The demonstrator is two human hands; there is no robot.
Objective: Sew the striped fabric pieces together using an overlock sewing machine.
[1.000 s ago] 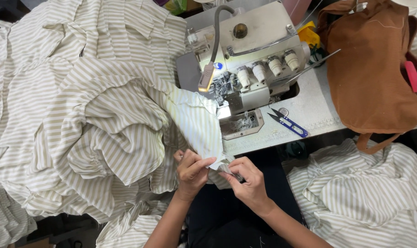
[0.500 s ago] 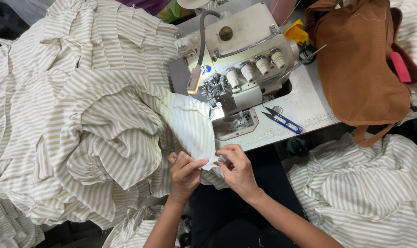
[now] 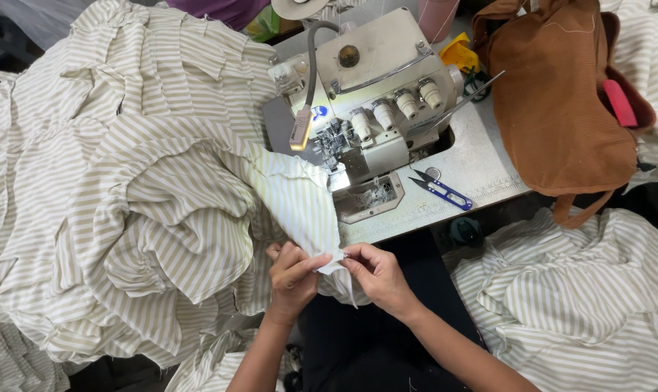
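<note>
Both hands pinch the same corner of a striped cloth piece just in front of the sewing machine: the left hand has thumb and fingers pressed together on the cloth edge, and the right hand closes its fingertips on the small white tip of that corner, the two hands nearly touching. The piece runs from the hands up to the machine's needle area, lit by the small lamp on the machine's left side. From here the corner could slip out of the pinch, since so little of it is held; the layers could also shift against each other and come to the needle out of line. The heavy heap of striped fabric left of the machine hangs partly off the table and may drag the piece sideways. Fingers so near the edge would be at risk close to the needle and cutter. The blue-handled thread snips lie open on the table just right of the machine's plate, where a sleeve or cloth could catch them. The table is pale and worn, with a ruler strip along its front edge. A brown bag sits right of the machine, more striped cloth lies below it, and the place looks like a crowded workshop.
</note>
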